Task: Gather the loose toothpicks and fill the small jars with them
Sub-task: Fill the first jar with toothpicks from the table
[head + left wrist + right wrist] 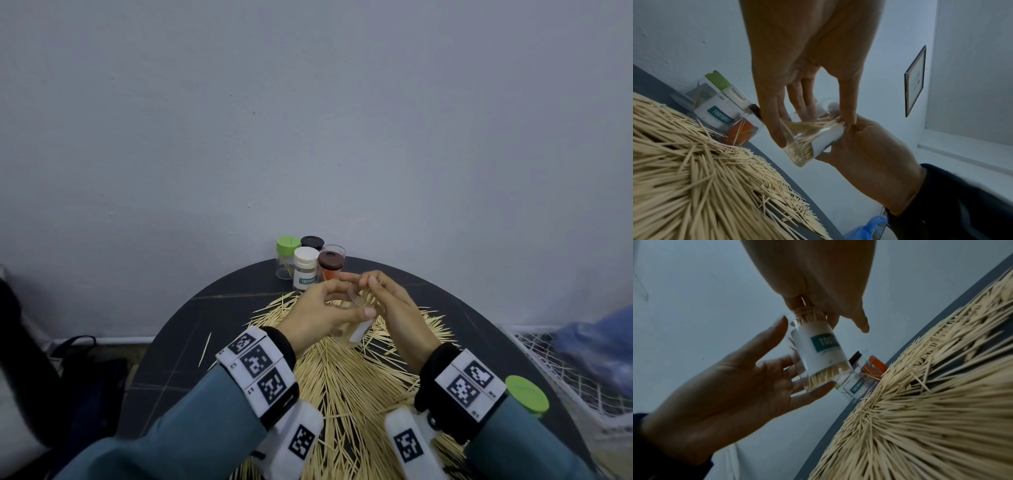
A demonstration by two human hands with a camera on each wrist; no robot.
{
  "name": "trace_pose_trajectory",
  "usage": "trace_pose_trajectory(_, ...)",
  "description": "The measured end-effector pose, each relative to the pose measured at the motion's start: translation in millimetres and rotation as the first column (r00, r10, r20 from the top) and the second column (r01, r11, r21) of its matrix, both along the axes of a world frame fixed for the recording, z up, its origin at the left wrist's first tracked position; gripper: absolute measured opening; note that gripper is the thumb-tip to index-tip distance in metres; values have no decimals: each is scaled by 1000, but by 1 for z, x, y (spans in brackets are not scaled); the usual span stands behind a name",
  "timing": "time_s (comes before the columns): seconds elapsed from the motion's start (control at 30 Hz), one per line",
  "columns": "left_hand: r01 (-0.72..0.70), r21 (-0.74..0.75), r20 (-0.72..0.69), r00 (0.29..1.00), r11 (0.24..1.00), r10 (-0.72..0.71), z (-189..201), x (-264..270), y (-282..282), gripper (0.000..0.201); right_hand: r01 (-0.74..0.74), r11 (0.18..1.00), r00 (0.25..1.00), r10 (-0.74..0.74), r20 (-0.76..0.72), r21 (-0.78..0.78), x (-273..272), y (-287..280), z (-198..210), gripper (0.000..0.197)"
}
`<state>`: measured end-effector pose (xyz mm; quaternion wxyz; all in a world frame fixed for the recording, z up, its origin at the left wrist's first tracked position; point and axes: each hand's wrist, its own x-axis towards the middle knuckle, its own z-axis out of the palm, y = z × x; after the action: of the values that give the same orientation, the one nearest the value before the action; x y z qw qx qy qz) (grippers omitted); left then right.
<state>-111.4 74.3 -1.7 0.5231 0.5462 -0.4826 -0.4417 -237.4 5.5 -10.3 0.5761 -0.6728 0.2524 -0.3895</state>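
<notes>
Toothpicks [346, 380] lie in a broad heap over the middle of the dark round bench [185, 342], with one stray stick [205, 349] apart on the bench's left side. Above the heap's far edge, the left hand [322, 308] holds a clear jar [818, 352] with a white label; its grip is grasping the jar, thumb along one side and fingers curled round the other, the open mouth turned toward the right hand [394, 308]. That jar is tilted and already packed with toothpicks, their ends showing below the label in the right wrist view. The right hand's grip is pinched on a bundle of sticks [818, 121] at the jar's mouth, fingertips [862, 324] bunched just over the rim. In the left wrist view the jar [813, 138] shows between both hands, its base toward the camera. At the far edge of the bench, against the wall [308, 120], stands a cluster of other jars [310, 263]: one with a green lid, one with a white lid and a "TOOTHPICK" label, two with dark lids, one of them with an orange label, and a clear one behind. A green lid [525, 395] lies on the bench by the right wrist. White netting [565, 370] and something blue [603, 342] sit off the right edge.
</notes>
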Motion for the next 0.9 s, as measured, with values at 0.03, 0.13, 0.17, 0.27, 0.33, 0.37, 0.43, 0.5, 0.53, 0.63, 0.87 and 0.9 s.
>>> trace_pose_trajectory(0.03, 1, -3, 0, 1000, 1000, -1, 0, 0, 0, 50, -1, 1000, 1000, 0, -25, -6, -1, 0, 0, 28)
trace_pose_trajectory(0.13, -9, -3, 18, 1000, 1000, 9, 0, 1, 0, 53, 41, 999, 997, -42, -63, -12, -3, 0, 3, 34)
trace_pose_trajectory(0.17, -9, -2, 25, 1000, 1000, 9, 0, 1, 0, 53, 64, 998, 996, -64, -66, 1, -4, 0, 3, 38)
trace_pose_trajectory(0.27, -4, 1, 37, 999, 1000, 4, 1, 2, 0, 53, 79, 996, 990, -75, -116, 36, -6, 0, 5, 35)
trace_pose_trajectory(0.33, -5, 1, 46, 999, 1000, 5, 0, 1, 0, 52, 43, 997, 988, -34, -153, 59, -6, 2, 5, 26)
trace_pose_trajectory(0.37, -5, 0, 50, 999, 1000, 5, 0, 1, 0, 52, 36, 998, 987, -26, -156, 60, -6, 1, 5, 24)
trace_pose_trajectory(0.43, -8, -2, 50, 999, 1000, 8, 0, 2, 0, 53, 49, 997, 987, -40, -153, 56, -8, -1, 3, 25)
trace_pose_trajectory(0.5, -10, -6, 48, 999, 1000, 10, 0, 3, -1, 51, 74, 996, 988, -66, -142, 54, -10, -4, 2, 29)
trace_pose_trajectory(0.53, -9, -8, 47, 999, 1000, 10, 0, 3, 0, 50, 83, 995, 987, -74, -144, 51, -11, -6, 2, 29)
trace_pose_trajectory(0.63, -5, -10, 54, 999, 1000, 6, 0, 3, 0, 50, 78, 997, 983, -75, -165, 10, -13, -7, 2, 20)
trace_pose_trajectory(0.87, -16, -13, 57, 998, 1000, 17, -1, 4, -1, 52, 216, 974, 966, -223, -132, -70, -17, -8, 5, 6)
trace_pose_trajectory(0.9, -19, -15, 61, 998, 1000, 20, -1, 4, -1, 52, 223, 974, 965, -227, -129, -42, -16, -9, 4, 8)
